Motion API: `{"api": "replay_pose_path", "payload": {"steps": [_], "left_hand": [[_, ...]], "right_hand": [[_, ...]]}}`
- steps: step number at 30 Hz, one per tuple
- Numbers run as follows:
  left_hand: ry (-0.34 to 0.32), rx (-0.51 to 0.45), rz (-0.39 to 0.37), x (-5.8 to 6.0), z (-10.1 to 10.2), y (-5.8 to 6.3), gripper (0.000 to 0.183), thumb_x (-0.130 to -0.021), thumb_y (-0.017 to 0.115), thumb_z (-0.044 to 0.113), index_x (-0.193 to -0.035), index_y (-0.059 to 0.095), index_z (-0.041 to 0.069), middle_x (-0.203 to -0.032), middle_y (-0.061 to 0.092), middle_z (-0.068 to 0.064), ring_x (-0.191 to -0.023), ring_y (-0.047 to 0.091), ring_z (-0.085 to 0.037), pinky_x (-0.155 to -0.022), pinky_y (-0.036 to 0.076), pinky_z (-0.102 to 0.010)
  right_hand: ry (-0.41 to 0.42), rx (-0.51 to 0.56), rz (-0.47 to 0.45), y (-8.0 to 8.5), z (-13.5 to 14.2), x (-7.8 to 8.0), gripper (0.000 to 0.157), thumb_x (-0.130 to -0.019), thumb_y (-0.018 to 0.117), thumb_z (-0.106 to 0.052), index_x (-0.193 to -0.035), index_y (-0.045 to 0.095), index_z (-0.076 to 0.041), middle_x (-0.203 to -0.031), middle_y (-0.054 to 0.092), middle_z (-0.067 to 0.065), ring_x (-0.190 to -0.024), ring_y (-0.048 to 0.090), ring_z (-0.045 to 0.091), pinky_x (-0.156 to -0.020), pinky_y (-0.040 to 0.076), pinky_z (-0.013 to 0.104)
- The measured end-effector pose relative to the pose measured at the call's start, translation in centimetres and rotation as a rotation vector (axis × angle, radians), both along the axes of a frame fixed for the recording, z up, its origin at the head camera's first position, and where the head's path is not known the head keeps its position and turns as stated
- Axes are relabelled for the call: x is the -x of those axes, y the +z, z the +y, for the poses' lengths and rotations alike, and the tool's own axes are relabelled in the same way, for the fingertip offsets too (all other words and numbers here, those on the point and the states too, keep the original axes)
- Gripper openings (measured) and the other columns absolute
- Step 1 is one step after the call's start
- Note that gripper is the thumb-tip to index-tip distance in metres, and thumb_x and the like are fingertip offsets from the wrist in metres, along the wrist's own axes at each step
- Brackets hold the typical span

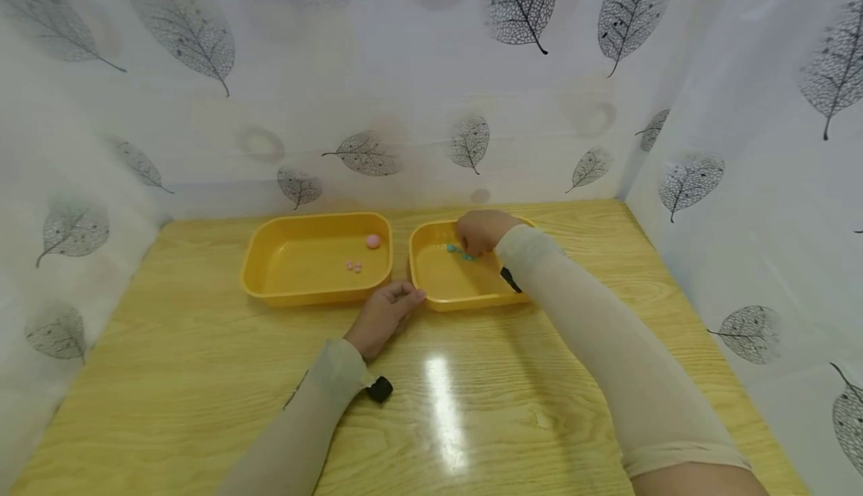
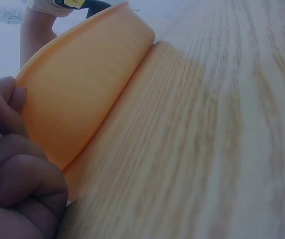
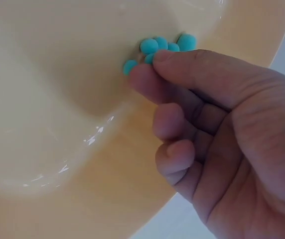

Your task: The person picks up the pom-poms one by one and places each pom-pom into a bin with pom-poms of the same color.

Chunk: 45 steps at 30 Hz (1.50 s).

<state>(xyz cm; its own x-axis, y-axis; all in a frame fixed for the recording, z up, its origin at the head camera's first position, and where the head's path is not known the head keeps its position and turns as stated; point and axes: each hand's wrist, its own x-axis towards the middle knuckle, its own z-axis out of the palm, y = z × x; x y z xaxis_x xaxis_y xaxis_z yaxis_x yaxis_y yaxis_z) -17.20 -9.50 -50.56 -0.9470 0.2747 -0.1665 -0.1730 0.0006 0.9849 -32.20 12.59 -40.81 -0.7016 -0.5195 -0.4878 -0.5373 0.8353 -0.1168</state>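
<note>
The right hand point(image 1: 482, 232) reaches into the smaller yellow tray point(image 1: 465, 303), its thumb and index finger pinching at a small teal ball point(image 3: 149, 59) that the thumb partly covers. Several other teal balls point(image 3: 186, 42) lie close around those fingertips on the tray floor. In the right wrist view the remaining fingers curl toward the palm. The left hand point(image 1: 386, 316) is at the front left corner of the same tray, thumb and fingers pinching its rim. Its lower fingers are curled beside the tray's outer wall point(image 2: 90, 79) in the left wrist view.
A larger yellow tray point(image 1: 317, 299) stands to the left, with a pink ball point(image 1: 374, 241) and a few smaller pink pieces point(image 1: 353, 266) inside. Both trays sit toward the back of the wooden table point(image 1: 485, 398). Leaf-printed sheeting point(image 1: 404, 69) rises behind and at both sides.
</note>
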Motion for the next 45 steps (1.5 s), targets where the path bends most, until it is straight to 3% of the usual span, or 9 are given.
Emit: {"api": "replay_pose_path", "payload": {"steps": [8, 16, 19, 21, 24, 29, 39, 42, 45], "left_hand": [[-0.003, -0.019, -0.005, -0.3, -0.3, 0.1, 0.028, -0.103, 0.066, 0.029, -0.101, 0.065, 0.001, -0.061, 0.044, 0.004, -0.049, 0.034, -0.01, -0.048, 0.031, -0.024], [0.012, -0.008, 0.01, -0.3, -0.8, 0.0, 0.027, -0.103, 0.066, 0.028, -0.101, 0.065, 0.0, -0.06, 0.044, 0.003, -0.049, 0.034, -0.011, -0.048, 0.031, -0.025], [0.007, -0.007, 0.016, 0.1, -1.0, -0.1, 0.029, -0.103, 0.066, 0.028, -0.101, 0.065, 0.0, -0.06, 0.044, 0.003, -0.049, 0.035, -0.011, -0.047, 0.032, -0.025], [0.005, -0.011, 0.017, 0.4, -1.1, -0.1, 0.031, -0.103, 0.066, 0.029, -0.102, 0.064, -0.002, -0.061, 0.043, 0.003, -0.049, 0.035, -0.011, -0.047, 0.032, -0.025], [0.005, -0.017, 0.009, 0.8, -1.4, 0.0, 0.035, -0.103, 0.067, 0.03, -0.103, 0.063, -0.005, -0.061, 0.042, 0.003, -0.05, 0.034, -0.011, -0.048, 0.031, -0.025], [0.005, 0.021, -0.007, 1.2, -1.7, 0.5, 0.04, -0.103, 0.067, 0.033, -0.106, 0.064, -0.006, -0.061, 0.042, 0.003, -0.051, 0.034, -0.012, -0.048, 0.03, -0.025], [-0.155, 0.393, 0.143, -0.8, -4.3, 4.2, 0.038, -0.105, 0.061, 0.04, -0.103, 0.067, 0.003, -0.095, 0.062, -0.012, -0.082, 0.052, -0.023, -0.074, 0.046, -0.034], [-0.102, 0.39, 0.192, -1.2, -5.6, 6.2, 0.037, -0.105, 0.061, 0.041, -0.102, 0.067, 0.005, -0.094, 0.062, -0.016, -0.087, 0.055, -0.026, -0.078, 0.048, -0.036], [0.033, 0.359, 0.287, -1.0, -7.2, 7.8, 0.035, -0.104, 0.063, 0.039, -0.095, 0.064, 0.005, -0.08, 0.058, -0.013, -0.086, 0.056, -0.02, -0.077, 0.048, -0.032]], "right_hand": [[0.05, -0.015, 0.014, 0.0, -0.2, -0.4, 0.05, -0.092, 0.062, 0.002, -0.054, 0.038, -0.021, -0.052, 0.029, -0.005, -0.05, 0.023, 0.009, -0.05, 0.023, 0.024], [0.055, 0.115, -0.033, 0.4, 1.0, -0.6, 0.044, -0.092, 0.052, 0.005, -0.061, 0.033, -0.02, -0.059, 0.027, -0.003, -0.055, 0.022, 0.012, -0.056, 0.025, 0.029], [0.059, 0.185, -0.017, 1.0, 2.0, -1.2, 0.03, -0.097, 0.055, 0.001, -0.072, 0.058, -0.014, -0.071, 0.051, -0.003, -0.063, 0.04, 0.011, -0.065, 0.041, 0.03], [0.059, 0.236, 0.004, 1.6, 2.7, -1.7, 0.018, -0.1, 0.056, -0.003, -0.094, 0.073, -0.007, -0.091, 0.067, 0.003, -0.076, 0.056, 0.014, -0.079, 0.052, 0.035], [0.046, 0.326, 0.049, 2.4, 3.8, -2.8, 0.025, -0.103, 0.056, -0.006, -0.121, 0.073, -0.003, -0.119, 0.072, 0.011, -0.097, 0.065, 0.021, -0.095, 0.054, 0.044], [-0.046, 0.507, 0.156, 3.5, 5.7, -6.1, 0.022, -0.106, 0.058, -0.014, -0.12, 0.073, -0.007, -0.115, 0.073, 0.008, -0.098, 0.066, 0.022, -0.092, 0.054, 0.045], [-0.114, 0.748, 0.526, 2.3, 8.9, -12.4, 0.011, -0.102, 0.064, -0.01, -0.108, 0.074, -0.01, -0.092, 0.07, -0.001, -0.078, 0.06, 0.012, -0.071, 0.055, 0.037], [-0.125, 0.796, 0.625, 2.1, 9.5, -13.1, 0.011, -0.101, 0.065, -0.007, -0.107, 0.074, -0.008, -0.092, 0.07, -0.001, -0.077, 0.061, 0.012, -0.069, 0.056, 0.037], [-0.145, 0.836, 0.694, 1.8, 10.1, -13.4, 0.011, -0.098, 0.067, -0.003, -0.106, 0.075, -0.007, -0.091, 0.07, 0.001, -0.076, 0.062, 0.014, -0.068, 0.056, 0.038]]}}
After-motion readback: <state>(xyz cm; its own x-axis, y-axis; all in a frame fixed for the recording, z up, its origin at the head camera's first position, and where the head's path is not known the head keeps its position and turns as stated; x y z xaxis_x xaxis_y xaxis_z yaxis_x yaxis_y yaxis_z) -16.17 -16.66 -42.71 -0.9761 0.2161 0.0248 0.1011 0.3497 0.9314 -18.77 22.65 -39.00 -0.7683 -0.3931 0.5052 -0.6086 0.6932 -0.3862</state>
